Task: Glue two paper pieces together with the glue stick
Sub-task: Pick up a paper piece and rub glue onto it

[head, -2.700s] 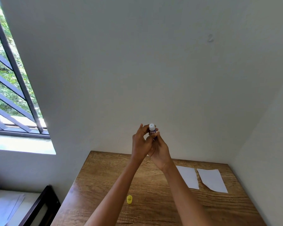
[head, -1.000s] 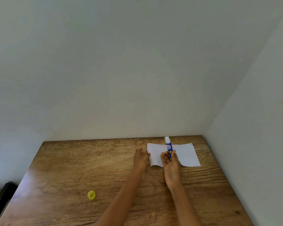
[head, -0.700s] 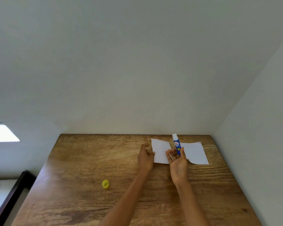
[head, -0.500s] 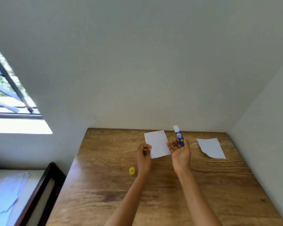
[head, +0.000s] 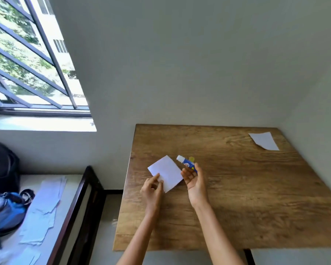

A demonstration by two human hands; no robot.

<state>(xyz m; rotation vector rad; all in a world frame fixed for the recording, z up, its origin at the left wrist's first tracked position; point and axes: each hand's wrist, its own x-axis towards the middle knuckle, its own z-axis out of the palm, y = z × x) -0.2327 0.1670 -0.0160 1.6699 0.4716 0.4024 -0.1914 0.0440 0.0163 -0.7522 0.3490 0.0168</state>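
Head view: your left hand (head: 152,188) pinches a white paper piece (head: 165,172) near the wooden table's (head: 237,197) left edge, your right hand (head: 194,180) grips the uncapped blue glue stick (head: 186,163) beside it, and a second paper piece (head: 264,140) lies well apart at the far right corner

table (head: 237,188): brown wood, dark wavy grain
near paper piece (head: 165,172): plain white
far right paper piece (head: 264,140): plain white
glue stick (head: 186,164): blue body, white tip, red/white label patch, yellow marks
cap (head: 191,159): yellow
walls (head: 180,64): plain off-white
window bars (head: 46,44): dark grey, green foliage behind
bag (head: 6,211): blue and grey, black straps, far left
backpack (head: 2,167): black
loose sheets (head: 44,211): white, left
bed frame (head: 75,213): dark brown
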